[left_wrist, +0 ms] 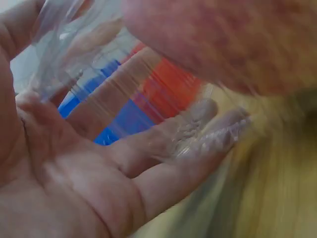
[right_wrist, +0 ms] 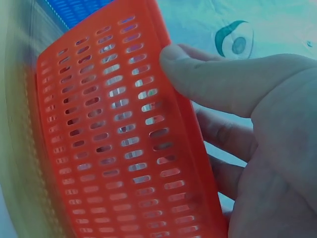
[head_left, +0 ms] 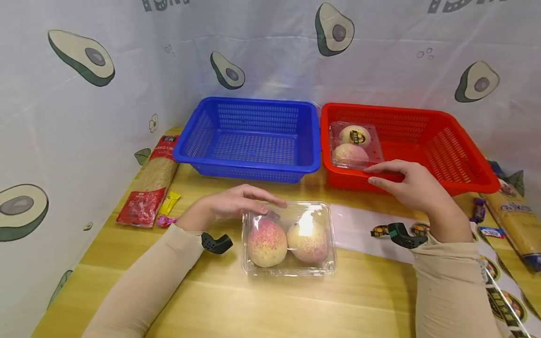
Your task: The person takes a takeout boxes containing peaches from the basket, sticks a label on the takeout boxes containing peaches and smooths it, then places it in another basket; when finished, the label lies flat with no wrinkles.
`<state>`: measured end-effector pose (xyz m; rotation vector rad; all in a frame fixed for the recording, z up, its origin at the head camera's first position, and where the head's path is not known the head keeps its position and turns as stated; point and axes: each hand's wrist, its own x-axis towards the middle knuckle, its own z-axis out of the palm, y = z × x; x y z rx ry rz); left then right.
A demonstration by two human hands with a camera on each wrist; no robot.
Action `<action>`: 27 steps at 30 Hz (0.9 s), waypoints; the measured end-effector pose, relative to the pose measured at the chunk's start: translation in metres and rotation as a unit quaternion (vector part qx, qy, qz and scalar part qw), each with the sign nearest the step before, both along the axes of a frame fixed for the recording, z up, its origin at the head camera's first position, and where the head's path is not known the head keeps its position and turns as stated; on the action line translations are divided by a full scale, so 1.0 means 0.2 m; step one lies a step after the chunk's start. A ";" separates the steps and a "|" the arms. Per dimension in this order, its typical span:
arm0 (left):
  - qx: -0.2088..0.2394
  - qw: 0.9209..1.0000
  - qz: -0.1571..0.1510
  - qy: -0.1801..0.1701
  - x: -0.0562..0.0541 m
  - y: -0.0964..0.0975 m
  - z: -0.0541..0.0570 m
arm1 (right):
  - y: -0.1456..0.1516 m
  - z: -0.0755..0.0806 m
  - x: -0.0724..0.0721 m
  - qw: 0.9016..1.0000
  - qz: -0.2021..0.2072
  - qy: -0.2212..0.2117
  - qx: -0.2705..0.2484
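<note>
A clear plastic box of two peaches (head_left: 267,242) rests on the table in front of the person. My left hand (head_left: 232,203) grips its back left corner, the thumb over the lid and the other fingers behind the plastic. The left wrist view shows these fingers (left_wrist: 198,144) through the clear wall, with a blurred peach (left_wrist: 233,44) close above. At the front rim of a red basket (head_left: 427,183), my right hand (head_left: 412,185) has loosely extended fingers, the thumb outside the rim. Inside that basket another clear box of peaches (head_left: 354,148) leans near the right fingertips.
A blue basket (head_left: 249,169) stands left of the red one. Packaged noodles (head_left: 154,178) and small candies (head_left: 170,203) lie at the left. On the right are a yellow pasta bag (head_left: 513,216), a purple candy (head_left: 479,210) and a sticker strip (head_left: 359,227).
</note>
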<state>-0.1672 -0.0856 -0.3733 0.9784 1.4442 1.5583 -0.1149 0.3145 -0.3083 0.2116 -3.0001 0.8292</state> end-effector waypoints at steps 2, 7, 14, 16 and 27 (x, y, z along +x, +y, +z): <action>-0.003 1.000 0.018 -0.016 -0.01 0.00 -0.02 | 0.00 0.00 0.00 1.000 0.002 0.001 0.004; -0.022 0.998 0.062 -0.009 -0.02 0.01 -0.03 | 0.00 0.00 0.01 1.000 0.005 0.004 0.007; -0.052 0.993 0.097 0.032 -0.02 0.01 -0.03 | -0.01 0.00 0.01 1.000 0.003 0.001 0.012; -0.056 0.991 0.105 0.055 -0.02 0.01 -0.03 | -0.01 0.00 0.01 1.000 0.002 0.000 0.013; -0.068 0.986 0.126 0.083 -0.03 0.02 -0.05 | 0.01 0.03 0.03 0.999 0.014 -0.015 0.032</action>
